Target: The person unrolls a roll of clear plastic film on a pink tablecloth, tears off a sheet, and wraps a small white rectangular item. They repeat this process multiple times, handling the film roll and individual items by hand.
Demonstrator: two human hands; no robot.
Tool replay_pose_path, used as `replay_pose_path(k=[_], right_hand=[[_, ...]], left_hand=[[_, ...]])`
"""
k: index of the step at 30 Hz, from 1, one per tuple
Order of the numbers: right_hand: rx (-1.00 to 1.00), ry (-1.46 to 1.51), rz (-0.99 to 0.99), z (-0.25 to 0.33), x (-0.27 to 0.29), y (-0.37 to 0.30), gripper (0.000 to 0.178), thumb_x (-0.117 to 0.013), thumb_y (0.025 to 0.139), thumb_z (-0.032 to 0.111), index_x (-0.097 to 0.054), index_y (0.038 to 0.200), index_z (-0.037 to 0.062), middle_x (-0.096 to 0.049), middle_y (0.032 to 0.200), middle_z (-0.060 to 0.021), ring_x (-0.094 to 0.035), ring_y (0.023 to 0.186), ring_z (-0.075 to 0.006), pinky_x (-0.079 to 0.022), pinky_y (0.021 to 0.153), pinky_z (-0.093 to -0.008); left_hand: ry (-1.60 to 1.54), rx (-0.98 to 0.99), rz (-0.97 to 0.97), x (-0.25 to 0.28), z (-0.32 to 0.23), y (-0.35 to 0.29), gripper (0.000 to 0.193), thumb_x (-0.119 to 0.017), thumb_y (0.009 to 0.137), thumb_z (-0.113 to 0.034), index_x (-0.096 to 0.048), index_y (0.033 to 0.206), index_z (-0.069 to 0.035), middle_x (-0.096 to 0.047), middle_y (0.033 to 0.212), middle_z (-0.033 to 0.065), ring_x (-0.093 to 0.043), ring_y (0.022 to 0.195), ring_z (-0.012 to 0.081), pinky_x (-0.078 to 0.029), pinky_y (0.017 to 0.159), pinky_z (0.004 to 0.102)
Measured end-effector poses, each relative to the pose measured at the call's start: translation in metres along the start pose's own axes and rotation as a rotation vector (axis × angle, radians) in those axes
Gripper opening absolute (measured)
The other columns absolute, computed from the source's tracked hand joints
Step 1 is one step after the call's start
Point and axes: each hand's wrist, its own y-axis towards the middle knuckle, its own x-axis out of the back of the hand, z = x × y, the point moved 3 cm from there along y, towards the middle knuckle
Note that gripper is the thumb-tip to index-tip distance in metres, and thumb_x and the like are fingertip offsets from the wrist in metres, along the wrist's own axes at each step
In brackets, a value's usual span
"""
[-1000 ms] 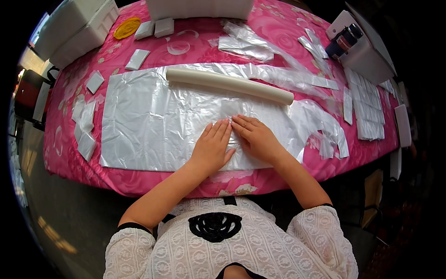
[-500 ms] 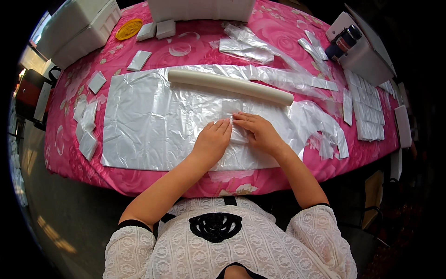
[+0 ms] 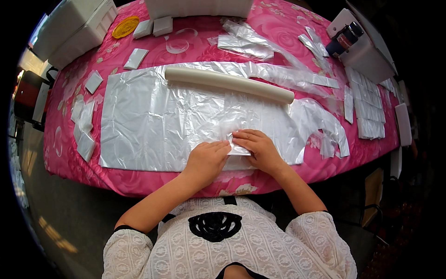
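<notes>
Close to the table's near edge, a small folded plastic bag (image 3: 239, 149), white and shiny, lies on a stack of large flat plastic bags (image 3: 139, 121). My left hand (image 3: 207, 159) grips its left side with the fingers held together. My right hand (image 3: 258, 146) is closed on its right side, fingers lying across the top and hiding part of it. Beyond my hands, a long cream-coloured tube (image 3: 227, 86) rests slantwise on the stack.
Folded plastic packets (image 3: 136, 59) are scattered on the left of the pink flowered tablecloth (image 3: 121, 179). Loose plastic strips (image 3: 246, 46) lie at the back. At right are a row of folded bags (image 3: 366, 104) and a dark flask (image 3: 344, 39). White foam boxes (image 3: 200, 7) line the far side.
Both hands have moved toward me, from the middle of the stack to its near side. The folded plastic bag has come with them. The tube stays on the stack.
</notes>
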Motion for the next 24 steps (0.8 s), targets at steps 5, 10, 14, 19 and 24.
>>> replay_pose_path(k=[5, 10, 14, 19, 24], right_hand=[[-0.19, 0.196, -0.114, -0.003, -0.001, 0.009, 0.031, -0.06, 0.067, -0.005, -0.066, 0.094, 0.0086, -0.066, 0.094, -0.0043, -0.057, 0.084, -0.0232, -0.046, 0.08, -0.0332], [-0.284, 0.271, -0.218, -0.005, -0.004, 0.013, 0.013, -0.062, 0.074, 0.003, -0.068, 0.085, 0.007, -0.066, 0.081, -0.0052, -0.056, 0.077, -0.0221, -0.045, 0.072, -0.032], [-0.44, 0.141, -0.228, -0.006, -0.003, 0.011, 0.01, -0.062, 0.077, 0.01, -0.067, 0.084, 0.0054, -0.063, 0.076, -0.007, -0.056, 0.076, -0.0222, -0.044, 0.068, -0.0319], [-0.504, 0.022, -0.263, -0.005, -0.003, 0.018, 0.012, -0.062, 0.079, 0.012, -0.065, 0.084, 0.0017, -0.062, 0.072, -0.0108, -0.057, 0.063, -0.02, -0.044, 0.061, -0.0288], [-0.643, 0.161, -0.239, -0.013, -0.002, 0.024, 0.018, -0.061, 0.08, 0.019, -0.065, 0.082, 0.0013, -0.064, 0.073, -0.014, -0.063, 0.065, -0.0268, -0.048, 0.062, -0.0336]], left_hand=[[-0.153, 0.131, -0.002, 0.002, 0.01, 0.007, 0.023, -0.065, 0.074, -0.012, -0.064, 0.097, -0.007, -0.065, 0.095, 0.0119, -0.062, 0.084, 0.0278, -0.048, 0.071, 0.035], [-0.272, 0.35, 0.003, 0.003, 0.022, 0.017, 0.018, -0.062, 0.078, -0.021, -0.065, 0.091, -0.008, -0.063, 0.077, 0.0145, -0.061, 0.073, 0.0308, -0.047, 0.063, 0.0377], [-0.222, 0.437, 0.025, -0.001, 0.029, 0.019, 0.025, -0.065, 0.077, -0.022, -0.064, 0.097, -0.007, -0.063, 0.073, 0.0156, -0.061, 0.067, 0.0319, -0.047, 0.061, 0.0389], [-0.267, 0.519, -0.02, 0.001, 0.041, 0.033, 0.045, -0.068, 0.074, -0.021, -0.056, 0.113, -0.003, -0.064, 0.073, 0.0156, -0.063, 0.064, 0.027, -0.048, 0.061, 0.0341], [-0.221, 0.54, 0.024, 0.001, 0.042, 0.034, 0.056, -0.07, 0.073, -0.02, -0.049, 0.122, -0.002, -0.064, 0.072, 0.0113, -0.062, 0.064, 0.025, -0.049, 0.063, 0.0327]])
